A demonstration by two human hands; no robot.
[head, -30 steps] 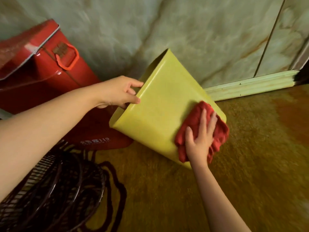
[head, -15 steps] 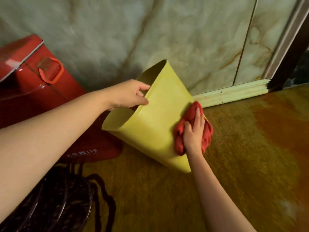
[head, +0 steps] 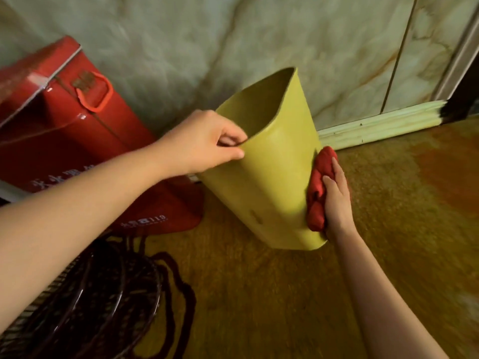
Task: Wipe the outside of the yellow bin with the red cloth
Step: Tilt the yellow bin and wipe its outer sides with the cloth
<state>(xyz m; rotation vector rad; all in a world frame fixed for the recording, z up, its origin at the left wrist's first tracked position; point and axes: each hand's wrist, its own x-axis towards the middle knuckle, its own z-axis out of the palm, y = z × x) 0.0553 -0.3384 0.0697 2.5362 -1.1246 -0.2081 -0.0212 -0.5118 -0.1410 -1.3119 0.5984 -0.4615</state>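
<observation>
The yellow bin [head: 272, 177] stands nearly upright on the floor, tilted slightly, with its open mouth up and toward the wall. My left hand [head: 204, 141] pinches the near rim of the bin between thumb and fingers. A bunched red cloth [head: 318, 187] is pressed flat against the bin's right outer side by my right hand [head: 337, 200], from about mid-height down to near the base. The bin's far side is hidden.
A red box [head: 77, 141] with a red handle leans by the wall to the left. A dark wire fan guard with a cord [head: 108, 301] lies at the lower left. A marble wall and pale skirting board [head: 378, 123] run behind the bin. Brown floor [head: 401, 229] spreads to the right.
The bin has swung from lying tilted on its side to nearly upright. My right hand slid the cloth from the front face round to the right side. My left hand kept its hold on the rim.
</observation>
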